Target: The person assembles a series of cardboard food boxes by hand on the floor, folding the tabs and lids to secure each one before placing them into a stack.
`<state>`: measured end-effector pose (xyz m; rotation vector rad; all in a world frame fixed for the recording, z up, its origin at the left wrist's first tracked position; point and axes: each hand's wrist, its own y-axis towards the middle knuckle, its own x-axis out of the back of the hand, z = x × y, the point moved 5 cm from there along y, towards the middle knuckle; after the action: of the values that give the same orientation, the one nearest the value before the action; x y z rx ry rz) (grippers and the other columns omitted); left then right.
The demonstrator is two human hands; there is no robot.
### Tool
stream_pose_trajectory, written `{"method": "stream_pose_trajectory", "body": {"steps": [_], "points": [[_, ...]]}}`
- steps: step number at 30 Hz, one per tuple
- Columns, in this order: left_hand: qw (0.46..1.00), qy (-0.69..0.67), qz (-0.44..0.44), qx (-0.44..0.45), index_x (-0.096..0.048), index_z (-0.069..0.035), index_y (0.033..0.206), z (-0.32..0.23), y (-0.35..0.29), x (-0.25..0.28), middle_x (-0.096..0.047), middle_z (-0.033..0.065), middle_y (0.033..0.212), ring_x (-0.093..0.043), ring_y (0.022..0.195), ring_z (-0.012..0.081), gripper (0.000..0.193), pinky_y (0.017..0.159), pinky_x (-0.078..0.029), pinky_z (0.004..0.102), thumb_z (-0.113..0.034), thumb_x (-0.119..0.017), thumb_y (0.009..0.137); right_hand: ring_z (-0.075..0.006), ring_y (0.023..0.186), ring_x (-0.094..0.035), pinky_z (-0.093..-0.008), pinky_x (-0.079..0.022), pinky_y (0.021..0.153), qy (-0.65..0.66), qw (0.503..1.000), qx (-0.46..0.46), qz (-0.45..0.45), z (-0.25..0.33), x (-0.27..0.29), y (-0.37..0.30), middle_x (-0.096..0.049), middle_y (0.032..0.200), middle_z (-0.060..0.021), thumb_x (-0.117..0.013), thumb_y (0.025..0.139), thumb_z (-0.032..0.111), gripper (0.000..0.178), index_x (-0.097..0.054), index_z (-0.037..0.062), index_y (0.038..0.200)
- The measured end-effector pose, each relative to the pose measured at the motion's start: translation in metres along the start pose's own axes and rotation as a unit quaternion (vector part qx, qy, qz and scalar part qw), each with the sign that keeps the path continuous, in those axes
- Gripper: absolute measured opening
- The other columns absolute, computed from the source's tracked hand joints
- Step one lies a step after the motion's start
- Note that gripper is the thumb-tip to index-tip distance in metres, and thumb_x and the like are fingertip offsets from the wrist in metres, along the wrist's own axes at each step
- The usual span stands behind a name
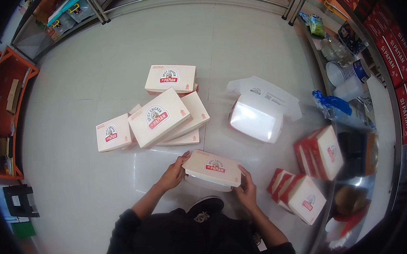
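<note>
Between both hands, above the floor and near my feet, is a cream cardboard food box (212,167) with a red and black logo on its lid. A white band shows under the lid's near edge, so the lid looks not fully closed. My left hand (172,173) grips the box's left end, fingers closed around its corner. At the right end, my right hand (246,186) holds the other corner. Just beyond lies a pile of similar closed boxes (160,116). Farther right, an open box (256,119) shows its shiny white inside, with its lid folded back.
Stacked red-and-cream boxes (309,199) stand at the right, with more boxes (324,153) behind them. A metal shelf along the right holds cups (349,71) and a blue plastic bag (335,106). An orange shelf (14,115) and a black stool (20,201) are at the left.
</note>
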<state>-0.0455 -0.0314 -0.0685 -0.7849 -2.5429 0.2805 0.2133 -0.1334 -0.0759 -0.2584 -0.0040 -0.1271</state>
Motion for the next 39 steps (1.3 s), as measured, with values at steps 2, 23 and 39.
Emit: {"method": "stream_pose_trajectory", "body": {"steps": [2, 23, 39], "points": [[0.999, 0.001, -0.016, -0.037, -0.038, 0.000, 0.121, 0.009, -0.003, -0.003, -0.046, 0.0221, 0.136, -0.046, 0.125, 0.0394, 0.034, 0.104, -0.036, 0.0421, 0.007, -0.033, 0.089, -0.0253, 0.123, -0.049, -0.0369, -0.039, 0.103, -0.014, 1.000, 0.023, 0.005, 0.002, -0.001, -0.001, -0.051, 0.132, -0.0207, -0.055, 0.088, -0.001, 0.058, -0.034, 0.0042, 0.142], [0.911, -0.329, -0.019, 0.246, -0.054, -0.006, 0.112, 0.021, 0.008, -0.007, -0.062, 0.0063, 0.104, -0.060, 0.095, 0.0146, 0.034, 0.083, -0.048, 0.0301, -0.027, -0.065, 0.088, -0.0228, 0.097, -0.060, -0.0389, -0.049, 0.082, 0.243, 0.911, -0.330, -0.048, -0.012, 0.012, 0.021, -0.062, 0.103, -0.0110, -0.069, 0.081, 0.009, 0.033, -0.059, -0.0038, 0.110], [0.990, 0.025, -0.101, 0.091, -0.052, -0.002, 0.128, 0.009, -0.007, -0.012, -0.063, 0.0227, 0.112, -0.065, 0.098, 0.0284, 0.041, 0.080, -0.052, 0.0333, -0.024, -0.056, 0.093, -0.0209, 0.101, -0.060, -0.0302, -0.052, 0.082, 0.002, 0.983, -0.057, -0.177, -0.027, -0.012, -0.003, -0.061, 0.110, -0.0214, -0.056, 0.094, 0.017, 0.039, -0.045, -0.0030, 0.125]]}}
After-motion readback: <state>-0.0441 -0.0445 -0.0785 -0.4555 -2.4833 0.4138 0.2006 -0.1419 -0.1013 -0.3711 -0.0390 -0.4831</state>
